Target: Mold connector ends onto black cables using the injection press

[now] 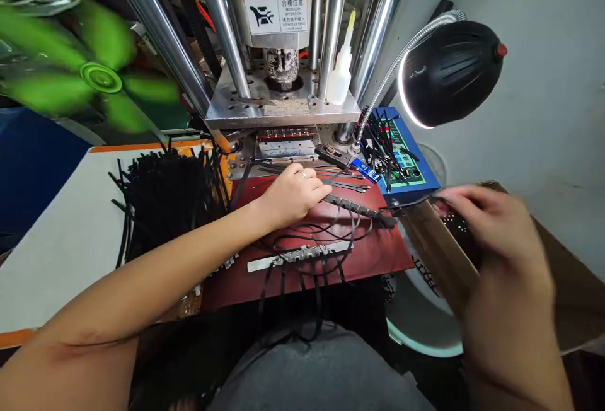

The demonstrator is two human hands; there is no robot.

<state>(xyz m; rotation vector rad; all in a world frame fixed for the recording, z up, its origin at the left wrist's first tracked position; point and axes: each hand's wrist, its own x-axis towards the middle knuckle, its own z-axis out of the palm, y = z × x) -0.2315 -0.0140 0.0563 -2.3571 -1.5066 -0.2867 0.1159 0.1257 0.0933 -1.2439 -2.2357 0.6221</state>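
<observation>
The work looks partway: the metal strip on the red surface already carries a row of cables. Beyond it lies the dark bar, its left end at the left hand, whose grip I cannot tell. The right hand pinches a black cord; the thick bundle appears left to do.

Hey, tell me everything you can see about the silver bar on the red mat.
The silver bar is long, narrow and metallic-looking, with plain flat ends and small, unclear fittings along its middle. It lies on the red mat near the wearer's edge, slightly slanted, its right end farther away. Black cables run from its middle over that edge. Neither the left hand nor the right hand touches it.
</observation>
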